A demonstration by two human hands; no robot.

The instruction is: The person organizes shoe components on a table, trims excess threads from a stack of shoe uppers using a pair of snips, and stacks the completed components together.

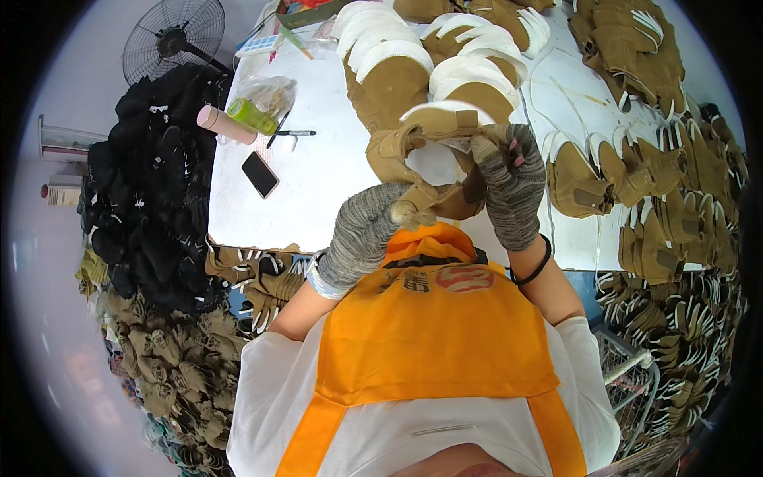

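Note:
Over the near edge of the white table, a brown shoe upper is held up, its opening facing me and the table showing through it. My left hand, in a grey knit glove with tan fingertips, pinches its lower left edge. In a matching glove, my right hand grips the upper at its right side, fingers curled around the rim. Just beyond lie overlapping brown uppers with white curved edges, set in rows. Part of the upper's right side is hidden behind my right fingers.
Left on the table are a phone, a pink tumbler, a green bottle and pens. More brown uppers line the right side. A black pile and a fan stand left.

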